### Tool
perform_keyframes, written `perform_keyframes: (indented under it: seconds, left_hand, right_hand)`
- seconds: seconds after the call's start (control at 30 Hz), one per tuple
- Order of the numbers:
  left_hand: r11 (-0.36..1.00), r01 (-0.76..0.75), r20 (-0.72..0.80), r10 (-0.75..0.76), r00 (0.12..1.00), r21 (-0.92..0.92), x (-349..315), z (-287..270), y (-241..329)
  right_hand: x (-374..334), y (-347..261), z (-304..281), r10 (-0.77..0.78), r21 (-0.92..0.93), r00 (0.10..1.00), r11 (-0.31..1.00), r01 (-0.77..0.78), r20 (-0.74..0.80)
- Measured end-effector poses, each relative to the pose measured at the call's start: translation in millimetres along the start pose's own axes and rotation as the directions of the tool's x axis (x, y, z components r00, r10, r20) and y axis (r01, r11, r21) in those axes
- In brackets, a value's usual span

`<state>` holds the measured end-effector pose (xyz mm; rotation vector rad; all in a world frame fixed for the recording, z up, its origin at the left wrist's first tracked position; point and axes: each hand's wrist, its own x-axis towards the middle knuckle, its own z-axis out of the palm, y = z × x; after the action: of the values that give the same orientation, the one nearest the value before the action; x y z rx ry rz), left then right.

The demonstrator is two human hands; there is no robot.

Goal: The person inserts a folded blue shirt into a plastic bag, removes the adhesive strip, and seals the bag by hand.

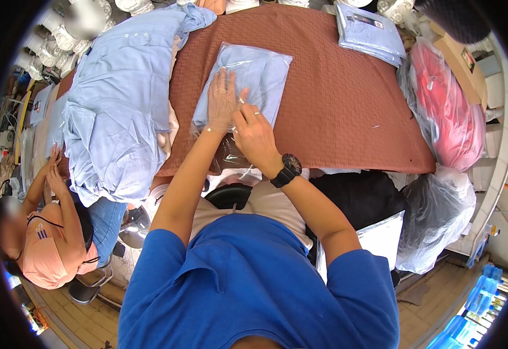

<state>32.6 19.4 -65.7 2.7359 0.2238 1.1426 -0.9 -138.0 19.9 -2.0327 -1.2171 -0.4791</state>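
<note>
A folded light-blue shirt (264,78) in a clear plastic bag lies on the brown cloth in front of me. My left hand (221,104) rests flat on the bag, its fingers stretched toward the far end. Close beside its thumb, my right hand (255,137) has its fingertips pinched together on the near part of the clear plastic bag (228,152). That loose plastic hangs past the table's near edge, under my wrists. Exactly which fold sits between the right fingertips is partly hidden.
Loose light-blue shirts (123,104) are heaped on the left. Bagged folded shirts (371,36) lie at the far right of the brown tablecloth (347,110). Beyond its right edge are red items in plastic (448,110) and a cardboard box (460,67). Another person (56,244) sits at left.
</note>
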Motion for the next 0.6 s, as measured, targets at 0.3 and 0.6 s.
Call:
perform_keyframes:
  seconds: [0.3, 0.6]
  left_hand:
    - [0.995, 0.018, 0.08, -0.01, 0.997, -0.098, 30.1, 7.7, 5.7]
    - [1.0, -0.021, 0.053, 0.021, 0.998, -0.008, 33.5, 20.1, 9.5]
  right_hand:
    - [-1.9, -7.9, 9.7, 0.01, -0.065, 1.0, 0.998, -0.01, 0.0]
    - [-7.7, -6.4, 4.9, 0.045, -0.038, 0.998, 0.998, -0.043, 0.038]
